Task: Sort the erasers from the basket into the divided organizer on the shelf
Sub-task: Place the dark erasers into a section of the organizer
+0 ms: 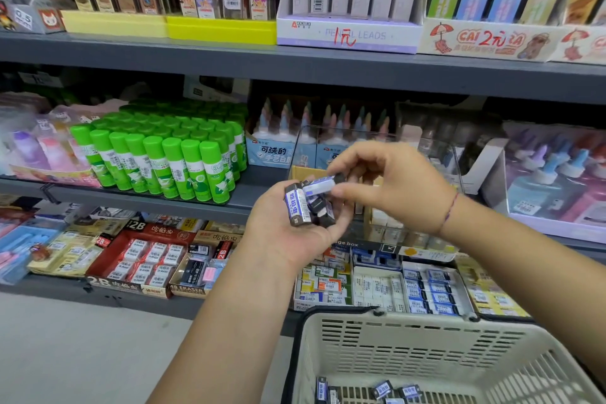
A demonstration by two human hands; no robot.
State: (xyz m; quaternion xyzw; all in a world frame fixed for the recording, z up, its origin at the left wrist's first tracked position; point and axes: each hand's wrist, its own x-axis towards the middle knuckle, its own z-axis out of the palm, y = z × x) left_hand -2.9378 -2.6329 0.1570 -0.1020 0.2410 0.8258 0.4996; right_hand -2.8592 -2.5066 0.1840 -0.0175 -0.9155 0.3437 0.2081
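Erasers (308,203) are shown at mid-frame against grey metal shelving (229,56) that spans the whole picture, with green-capped glue sticks (157,161) ranked at centre left. At lower right a cream plastic basket (377,331) with slotted walls is seen. A few loose erasers (383,389) lie at mixed angles on its floor, at the bottom edge. Above it, at lower centre, the clear divided organizer (360,244) is packed with rows of sleeved blocks.

The mid-frame erasers are cupped in the left hand (288,233), palm up with fingers curled round them. They are dark rectangular blocks in glossy blue-and-white paper sleeves. The front one is stood nearly upright in the frame, its top leaned slightly left. How many are held cannot be told, since they overlap.

Just above them a single eraser (319,185) is pinched between thumb and fingertips of the right hand (387,184). Its long axis is nearly level, the right end a little raised.
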